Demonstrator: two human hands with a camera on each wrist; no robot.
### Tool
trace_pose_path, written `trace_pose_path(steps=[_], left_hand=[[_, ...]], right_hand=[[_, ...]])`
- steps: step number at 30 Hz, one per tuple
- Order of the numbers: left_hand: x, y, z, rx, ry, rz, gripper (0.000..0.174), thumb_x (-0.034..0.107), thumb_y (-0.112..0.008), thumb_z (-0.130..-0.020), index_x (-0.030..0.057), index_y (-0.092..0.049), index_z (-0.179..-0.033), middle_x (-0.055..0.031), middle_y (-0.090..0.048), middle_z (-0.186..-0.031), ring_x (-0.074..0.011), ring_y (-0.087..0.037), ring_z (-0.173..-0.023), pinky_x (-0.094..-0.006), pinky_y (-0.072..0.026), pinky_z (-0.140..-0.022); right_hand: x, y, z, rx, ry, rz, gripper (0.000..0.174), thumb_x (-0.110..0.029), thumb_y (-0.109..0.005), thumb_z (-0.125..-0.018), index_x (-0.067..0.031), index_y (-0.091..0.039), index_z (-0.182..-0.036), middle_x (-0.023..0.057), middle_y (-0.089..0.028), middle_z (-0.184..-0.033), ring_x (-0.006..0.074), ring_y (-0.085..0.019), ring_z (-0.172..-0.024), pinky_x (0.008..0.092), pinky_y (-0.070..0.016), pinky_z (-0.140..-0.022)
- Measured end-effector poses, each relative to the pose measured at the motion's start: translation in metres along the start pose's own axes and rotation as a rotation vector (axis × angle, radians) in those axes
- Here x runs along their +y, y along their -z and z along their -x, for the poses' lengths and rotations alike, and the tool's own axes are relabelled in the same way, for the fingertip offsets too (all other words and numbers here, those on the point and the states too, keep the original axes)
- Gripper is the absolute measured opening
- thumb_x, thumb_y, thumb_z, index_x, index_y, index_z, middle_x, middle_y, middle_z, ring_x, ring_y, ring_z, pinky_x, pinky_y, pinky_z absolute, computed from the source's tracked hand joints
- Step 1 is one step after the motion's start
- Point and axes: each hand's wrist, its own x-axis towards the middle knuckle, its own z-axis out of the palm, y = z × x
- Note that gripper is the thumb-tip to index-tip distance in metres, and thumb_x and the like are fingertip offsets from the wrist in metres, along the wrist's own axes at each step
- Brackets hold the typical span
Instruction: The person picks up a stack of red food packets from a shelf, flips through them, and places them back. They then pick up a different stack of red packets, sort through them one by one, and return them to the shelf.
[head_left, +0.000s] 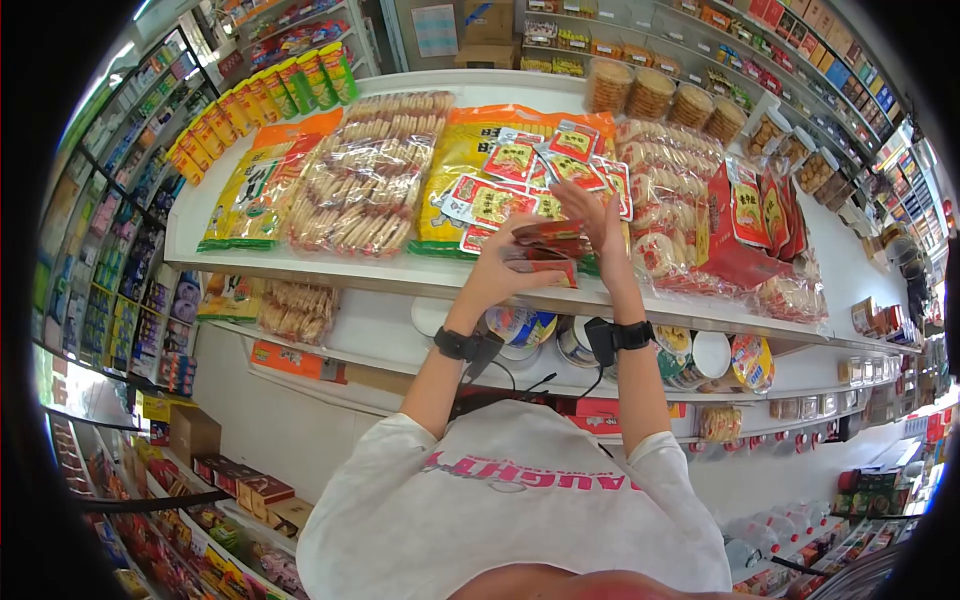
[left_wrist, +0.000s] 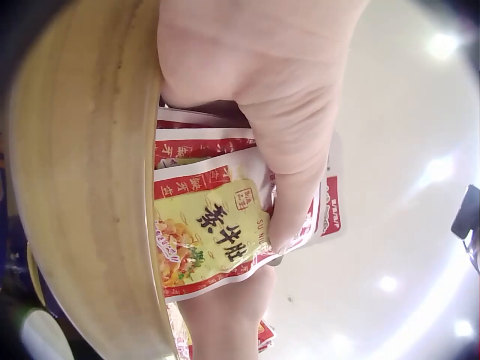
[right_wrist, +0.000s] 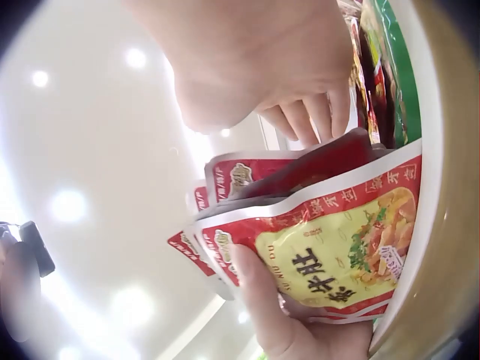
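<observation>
My left hand (head_left: 492,272) grips a small stack of red and yellow snack packets (head_left: 550,238) over the shelf's front edge. In the left wrist view its thumb lies across the front packet (left_wrist: 214,225), which shows a picture of food. Beside the stack is my right hand (head_left: 602,232), its fingers (right_wrist: 319,112) extended behind the packets and not curled round them. More loose snack packets (head_left: 490,200) of the same kind lie beyond my hands, spread on a large yellow bag (head_left: 440,190).
A red display box (head_left: 725,235) of similar packets stands at the right on bagged round crackers (head_left: 660,255). Bagged biscuits (head_left: 365,180) lie at the left, with canisters (head_left: 285,90) behind. Bowl-shaped tubs (head_left: 750,362) sit on the lower shelf, under the white shelf edge (head_left: 350,270).
</observation>
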Motion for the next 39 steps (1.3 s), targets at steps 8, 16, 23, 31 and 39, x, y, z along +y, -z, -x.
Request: trace_pose_path(steps=[8, 16, 23, 31, 39], left_hand=[[-0.002, -0.003, 0.006, 0.038, 0.081, 0.095, 0.070, 0.009, -0.097, -0.075, 0.0008, -0.063, -0.135, -0.0073, -0.073, -0.125, -0.0151, -0.071, -0.111, -0.0332, -0.0568, -0.100], [0.015, -0.003, 0.004, -0.008, 0.069, 0.078, 0.071, 0.009, -0.095, -0.077, 0.0005, -0.059, -0.138, -0.0081, -0.072, -0.125, -0.0170, -0.071, -0.110, -0.0347, -0.0592, -0.098], [0.019, -0.006, 0.003, -0.035, 0.135, 0.245, 0.068, 0.006, -0.095, -0.076, 0.0010, -0.061, -0.134, -0.0078, -0.071, -0.126, -0.0165, -0.071, -0.111, -0.0344, -0.0591, -0.098], [0.007, 0.012, 0.006, -0.126, -0.081, -0.085, 0.063, 0.006, -0.097, -0.070, 0.0040, -0.066, -0.124, -0.0033, -0.067, -0.116, -0.0149, -0.066, -0.111, -0.0310, -0.0531, -0.098], [0.003, 0.015, 0.004, -0.141, -0.133, -0.109, 0.068, 0.012, -0.099, -0.065, 0.0063, -0.068, -0.125, -0.0059, -0.064, -0.120, -0.0191, -0.063, -0.113, -0.0351, -0.0507, -0.100]], right_hand=[[0.013, 0.005, -0.006, -0.136, -0.333, -0.131, 0.108, -0.082, -0.009, -0.102, 0.0014, -0.056, -0.151, 0.0169, -0.063, -0.145, 0.0260, -0.057, -0.135, 0.0366, -0.0392, -0.117], [-0.010, 0.005, 0.007, 0.003, -0.047, 0.416, 0.072, -0.056, -0.029, -0.114, 0.0021, -0.069, -0.131, 0.0188, -0.074, -0.118, 0.0298, -0.067, -0.102, 0.0367, -0.0492, -0.100], [0.015, 0.014, -0.003, 0.107, 0.472, 0.959, 0.049, 0.005, -0.067, -0.083, -0.0042, -0.067, -0.131, 0.0189, -0.069, -0.130, 0.0361, -0.063, -0.119, 0.0466, -0.0454, -0.110], [0.024, 0.016, 0.001, 0.105, 0.265, 1.006, 0.069, 0.009, -0.072, -0.073, -0.0055, -0.063, -0.139, 0.0171, -0.062, -0.123, 0.0380, -0.059, -0.117, 0.0452, -0.0443, -0.110], [0.012, 0.014, 0.018, 0.327, 0.192, 0.586, 0.045, -0.010, -0.082, -0.088, 0.0005, -0.065, -0.128, 0.0133, -0.064, -0.114, 0.0229, -0.067, -0.100, 0.0358, -0.0545, -0.089]])
